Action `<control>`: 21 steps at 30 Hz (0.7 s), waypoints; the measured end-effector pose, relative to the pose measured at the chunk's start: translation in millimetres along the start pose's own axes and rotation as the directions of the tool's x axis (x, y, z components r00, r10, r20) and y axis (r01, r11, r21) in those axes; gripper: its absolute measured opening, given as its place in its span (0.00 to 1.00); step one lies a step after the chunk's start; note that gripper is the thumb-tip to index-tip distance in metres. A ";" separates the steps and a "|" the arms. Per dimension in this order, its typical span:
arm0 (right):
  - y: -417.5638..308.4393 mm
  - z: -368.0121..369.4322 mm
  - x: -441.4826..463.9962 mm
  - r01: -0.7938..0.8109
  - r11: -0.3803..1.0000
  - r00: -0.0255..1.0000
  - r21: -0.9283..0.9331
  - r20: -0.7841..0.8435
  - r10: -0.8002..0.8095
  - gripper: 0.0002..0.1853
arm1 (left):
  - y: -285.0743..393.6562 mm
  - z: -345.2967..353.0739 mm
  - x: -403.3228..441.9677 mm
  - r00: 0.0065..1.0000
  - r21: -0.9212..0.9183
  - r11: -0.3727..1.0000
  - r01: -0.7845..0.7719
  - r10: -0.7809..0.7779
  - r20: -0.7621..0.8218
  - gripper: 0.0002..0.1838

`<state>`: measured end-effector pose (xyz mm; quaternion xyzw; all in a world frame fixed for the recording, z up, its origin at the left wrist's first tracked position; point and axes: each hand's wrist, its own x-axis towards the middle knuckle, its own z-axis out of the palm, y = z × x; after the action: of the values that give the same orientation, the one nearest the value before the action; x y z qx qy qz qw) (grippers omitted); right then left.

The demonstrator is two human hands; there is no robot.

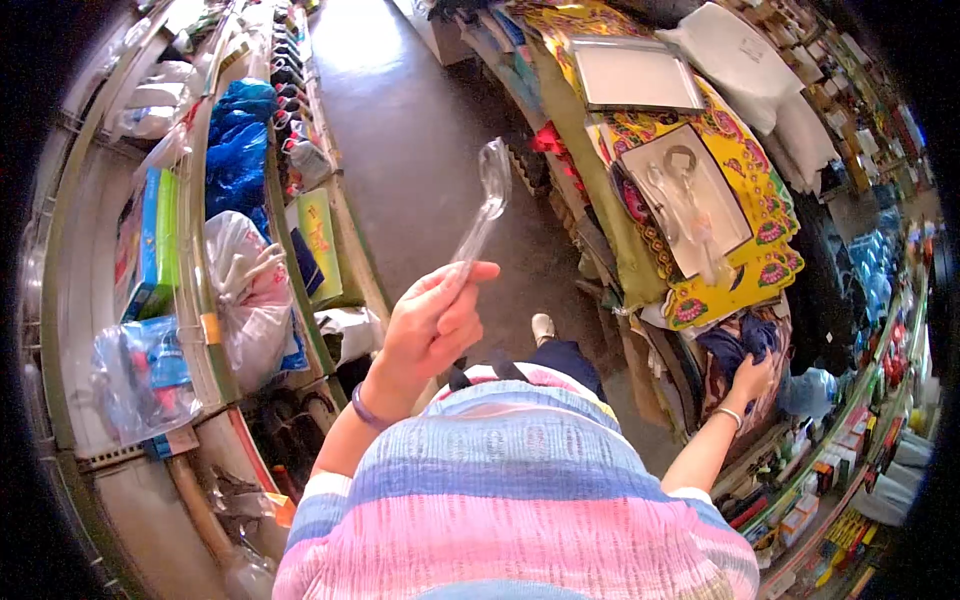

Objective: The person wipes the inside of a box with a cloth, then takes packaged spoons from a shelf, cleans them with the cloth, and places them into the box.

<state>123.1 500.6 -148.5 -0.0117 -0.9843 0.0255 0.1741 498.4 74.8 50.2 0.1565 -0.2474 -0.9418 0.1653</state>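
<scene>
Raised in the middle of the view, my left hand (432, 325) is closed around the lower end of a shiny, spoon-like utensil (484, 212). It looks clear or wrapped in clear plastic, and its curved end points up and away from me. Off to the right, my right hand (757, 378) rests on a bunched dark blue cloth (732, 340) beside the table, with its fingers partly hidden. Near that hand, a shallow box (735, 215) with plastic-wrapped utensils inside lies on a yellow flowered tablecloth (772, 272).
A white panel with a silver frame (638, 80) lies farther back on the table, next to white bags (740, 65). Shelves on the left hold a blue bag (240, 140) and a tied white bag (248, 295). Between them runs a grey floor aisle (390, 130). Crowded shelves line the right.
</scene>
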 end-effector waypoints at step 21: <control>-381.9 -286.0 -145.3 0.301 -0.545 0.590 0.783 -0.602 -0.539 0.22 | -1.2 16.3 -17.1 0.989 0.036 0.999 0.003 -0.008 0.147 0.15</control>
<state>352.3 127.8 90.7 0.5675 -0.4628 0.6806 0.0251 507.3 89.1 66.8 0.0905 -0.2754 -0.9466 0.1411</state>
